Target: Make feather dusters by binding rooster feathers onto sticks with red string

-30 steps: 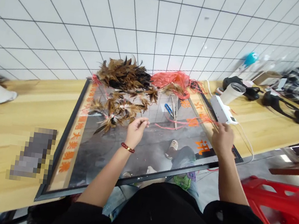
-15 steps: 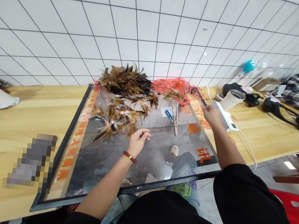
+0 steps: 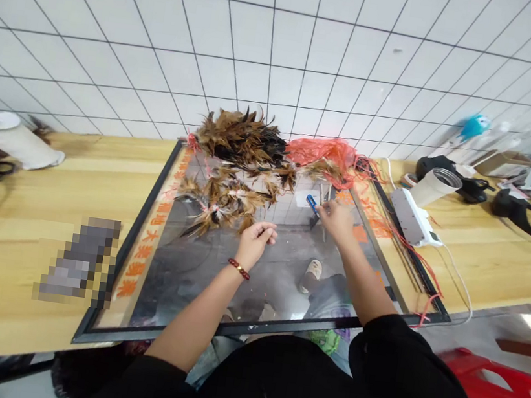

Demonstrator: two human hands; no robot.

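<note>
My left hand (image 3: 256,242), with a beaded bracelet on the wrist, is held over the glass of a black-framed panel (image 3: 273,321). Its thumb and fingers are pinched together; anything between them is too small to make out. My right hand (image 3: 338,220) has closed its fingers at the near end of a blue utility knife (image 3: 312,203), above the glass. Pale sticks (image 3: 326,194) lie partly hidden behind that hand. Tied bunches of brown feathers (image 3: 226,200) spread left of the knife, ahead of my left hand. A larger feather pile (image 3: 241,137) rests behind them.
Red plastic film (image 3: 323,151) lies against the tiled wall. Red strings (image 3: 415,254) trail along the panel's right side, near a white power strip (image 3: 414,218) and a cup-like container (image 3: 437,186). A white roll (image 3: 14,136) stands left; a red stool (image 3: 500,386) is below right.
My right hand has moved left from beside the power strip to the utility knife. My left hand stays pinched in about the same place. Red strings now stretch along the panel's right edge.
</note>
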